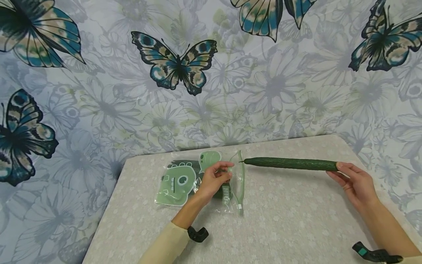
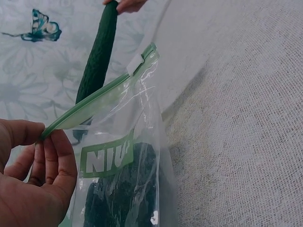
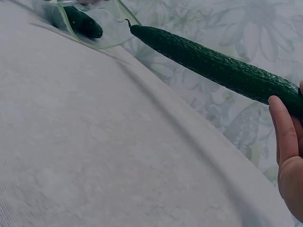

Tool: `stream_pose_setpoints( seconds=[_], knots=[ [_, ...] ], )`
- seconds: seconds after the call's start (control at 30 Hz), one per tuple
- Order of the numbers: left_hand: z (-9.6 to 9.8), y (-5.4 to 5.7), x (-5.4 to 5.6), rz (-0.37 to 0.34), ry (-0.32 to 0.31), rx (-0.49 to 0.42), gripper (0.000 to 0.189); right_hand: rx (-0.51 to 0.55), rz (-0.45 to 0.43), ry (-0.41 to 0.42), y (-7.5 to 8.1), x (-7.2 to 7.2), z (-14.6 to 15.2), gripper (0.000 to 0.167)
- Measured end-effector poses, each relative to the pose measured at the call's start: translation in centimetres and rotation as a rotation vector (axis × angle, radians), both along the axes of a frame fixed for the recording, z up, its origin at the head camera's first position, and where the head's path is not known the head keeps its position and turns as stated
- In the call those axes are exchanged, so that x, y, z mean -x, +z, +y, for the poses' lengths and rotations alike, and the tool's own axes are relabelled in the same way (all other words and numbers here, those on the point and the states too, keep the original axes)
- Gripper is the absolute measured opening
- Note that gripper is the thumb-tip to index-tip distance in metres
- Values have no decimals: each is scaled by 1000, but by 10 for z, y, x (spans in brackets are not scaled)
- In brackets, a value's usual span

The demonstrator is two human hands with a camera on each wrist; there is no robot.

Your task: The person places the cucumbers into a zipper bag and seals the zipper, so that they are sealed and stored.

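Observation:
A clear zip bag [image 1: 242, 183] with a green slider edge and a cartoon dinosaur print lies on the table. My left hand [image 1: 215, 179] pinches the green rim of its mouth between thumb and fingers, as the left wrist view [image 2: 38, 165] shows. Dark green cucumbers [image 2: 120, 189] are inside the bag; their exact number is hidden. My right hand [image 1: 357, 185] grips one end of a long cucumber [image 1: 290, 163], holding it nearly level above the table. Its stem tip points at the bag's mouth, which gapes in the right wrist view.
A pale patterned cloth covers the table [image 1: 290, 227]. Behind it hangs a butterfly-and-flower backdrop [image 1: 273, 84], close along the table's back edge. A black wrist strap [image 1: 197, 234] is on the left arm, and another strap [image 1: 376, 253] is on the right.

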State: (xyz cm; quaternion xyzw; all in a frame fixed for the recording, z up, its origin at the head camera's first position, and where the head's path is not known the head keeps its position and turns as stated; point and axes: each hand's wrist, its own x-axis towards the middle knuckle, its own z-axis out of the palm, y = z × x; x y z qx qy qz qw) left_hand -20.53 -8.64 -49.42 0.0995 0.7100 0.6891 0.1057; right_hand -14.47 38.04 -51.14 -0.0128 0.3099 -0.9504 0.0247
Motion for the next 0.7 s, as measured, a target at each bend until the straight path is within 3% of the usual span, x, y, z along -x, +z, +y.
stream_pose_setpoints(
  seconds=[0.27, 0.7],
  knots=[
    [0, 1, 2, 14, -25, 9, 36, -48, -3, 47, -4, 7, -27, 34],
    [-3, 3, 1, 26, -42, 23, 36, -132, -123, 63, -6, 18, -73, 23]
  ],
)
